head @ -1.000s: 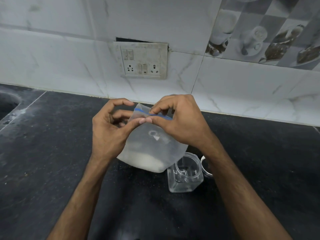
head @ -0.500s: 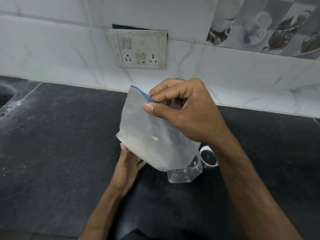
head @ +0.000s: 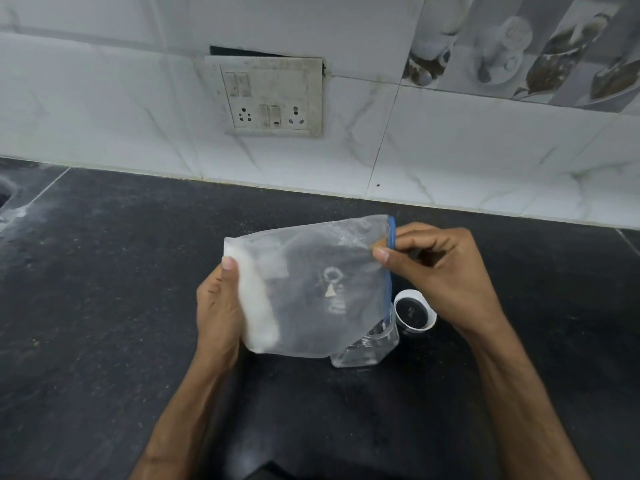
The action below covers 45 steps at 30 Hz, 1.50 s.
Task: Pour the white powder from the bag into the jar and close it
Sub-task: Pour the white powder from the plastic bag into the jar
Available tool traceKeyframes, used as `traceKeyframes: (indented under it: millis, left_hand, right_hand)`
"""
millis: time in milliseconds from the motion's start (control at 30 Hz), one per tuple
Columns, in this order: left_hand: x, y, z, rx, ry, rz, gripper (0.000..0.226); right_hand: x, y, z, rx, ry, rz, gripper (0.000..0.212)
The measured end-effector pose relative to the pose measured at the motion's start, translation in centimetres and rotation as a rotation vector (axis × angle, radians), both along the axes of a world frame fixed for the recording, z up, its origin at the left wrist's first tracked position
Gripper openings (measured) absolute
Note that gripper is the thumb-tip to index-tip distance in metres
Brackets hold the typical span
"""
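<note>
Bag (head: 318, 289) is now turned on its side, blue zip edge (head: 391, 237) pointing right, over the jar (head: 367, 348); half a second ago it was more upright with the zip edge at the top, and a second ago both hands were pinching at that top edge. Left hand (head: 218, 306) has moved to the closed bottom end, fingers clamped on it, thumb showing on the front. Right hand (head: 436, 271) is pinched shut on the zip edge, thumb and forefinger on the plastic. White powder (head: 254, 299) sits bunched at the left end by the left hand, so none has reached the mouth yet; nothing seen falling. Jar stands upright on the dark counter (head: 104, 306), clear, looks empty though the bag hides its top, so cannot tell exactly how the bag mouth lines up with the opening. Cannot tell either whether the zip is fully apart. Lid (head: 414, 310) lies on the counter just right of the jar, under the right hand, off the jar. Judgement: the tilt means the opening step is done or nearly done and pouring is about to start; the left end needs to go higher so powder slides toward the mouth. Risk: floppy bag mouth wider than the jar opening, powder could spill onto the counter. Closing not yet begun.
</note>
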<state>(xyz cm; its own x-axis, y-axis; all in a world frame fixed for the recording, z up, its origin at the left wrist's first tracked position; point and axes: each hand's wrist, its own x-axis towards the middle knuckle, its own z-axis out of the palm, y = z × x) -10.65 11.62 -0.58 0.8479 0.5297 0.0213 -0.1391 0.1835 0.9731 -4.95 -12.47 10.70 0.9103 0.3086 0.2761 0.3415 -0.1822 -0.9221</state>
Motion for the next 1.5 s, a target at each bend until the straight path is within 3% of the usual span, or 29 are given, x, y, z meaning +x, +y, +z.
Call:
traceKeyframes:
  millis: [200, 533, 900, 1200, 1500]
  left_hand:
    - [0.6, 0.0, -0.1, 0.086, -0.055, 0.002, 0.061]
    - [1.0, 0.5, 0.1, 0.142, -0.148, 0.042, 0.041]
    - [1.5, 0.8, 0.1, 0.062, -0.092, 0.117, 0.043]
    - [1.8, 2.1, 2.7, 0.358, -0.152, 0.159, 0.041]
    - [2.6, 1.4, 4.8, 0.528, -0.238, 0.119, 0.029]
  right_hand:
    - [-0.1, -0.5, -0.6, 0.033, 0.036, -0.028, 0.009]
    - [-0.1, -0.2, -0.7, 0.072, -0.005, -0.021, 0.009]
    - [0.8, 3.6, 2.5, -0.053, -0.04, 0.0, 0.002]
    - [-0.1, 0.3, 0.4, 0.001, -0.005, -0.01, 0.006]
    - [-1.3, -1.3, -0.9, 0.121, -0.007, -0.179, 0.006]
